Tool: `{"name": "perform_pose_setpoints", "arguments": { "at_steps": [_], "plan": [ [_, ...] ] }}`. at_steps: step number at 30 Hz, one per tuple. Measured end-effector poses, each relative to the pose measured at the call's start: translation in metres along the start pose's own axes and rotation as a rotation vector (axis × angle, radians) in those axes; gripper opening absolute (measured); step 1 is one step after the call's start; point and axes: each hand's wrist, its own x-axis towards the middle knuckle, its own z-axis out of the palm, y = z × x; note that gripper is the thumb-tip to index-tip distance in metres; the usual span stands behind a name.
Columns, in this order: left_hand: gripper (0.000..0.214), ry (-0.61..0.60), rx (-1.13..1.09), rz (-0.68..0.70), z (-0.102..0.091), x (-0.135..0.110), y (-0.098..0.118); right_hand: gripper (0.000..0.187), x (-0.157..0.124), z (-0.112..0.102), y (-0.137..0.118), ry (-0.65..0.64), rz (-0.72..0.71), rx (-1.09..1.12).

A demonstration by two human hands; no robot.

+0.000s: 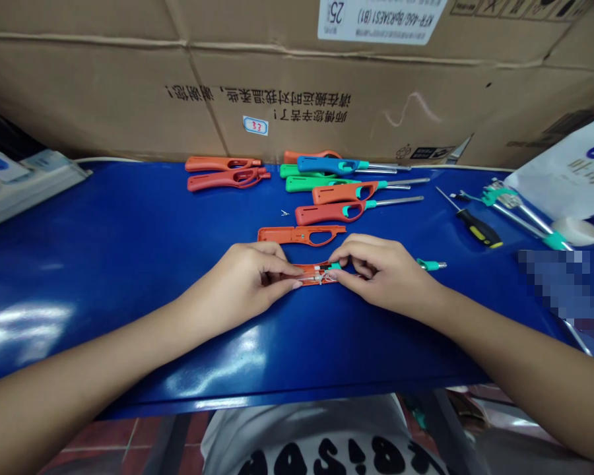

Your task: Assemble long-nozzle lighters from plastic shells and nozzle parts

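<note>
An orange lower casing half of a long-nosed gas lighter lies between my hands, its inner parts exposed: white and dark pieces, thin wires and a teal piece near the right end. My left hand pinches its left end between thumb and fingers. At the other end, my right hand has its thumb and forefinger closed on the teal piece and wires, covering that end. A matching orange casing half rests hollow side up just beyond. To the right of my right hand, a teal tip with a metal end shows.
Several assembled lighters lie farther back, beside two orange-red casings. Tiny screws sit near them. A screwdriver, metal tubes with teal parts and a white bag are at right. A cardboard box walls off the back.
</note>
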Motion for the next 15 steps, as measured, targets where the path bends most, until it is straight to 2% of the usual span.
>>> {"name": "perform_pose_setpoints", "arguments": {
  "at_steps": [8,15],
  "plan": [
    [0.019,0.050,-0.027,0.075,0.012,-0.004,0.000,0.001,0.000,-0.002,-0.001,-0.052,0.056,-0.046],
    [0.018,0.044,0.030,0.108,0.012,-0.006,0.001,0.004,0.001,-0.002,-0.003,-0.023,0.071,-0.006]
  ]
}}
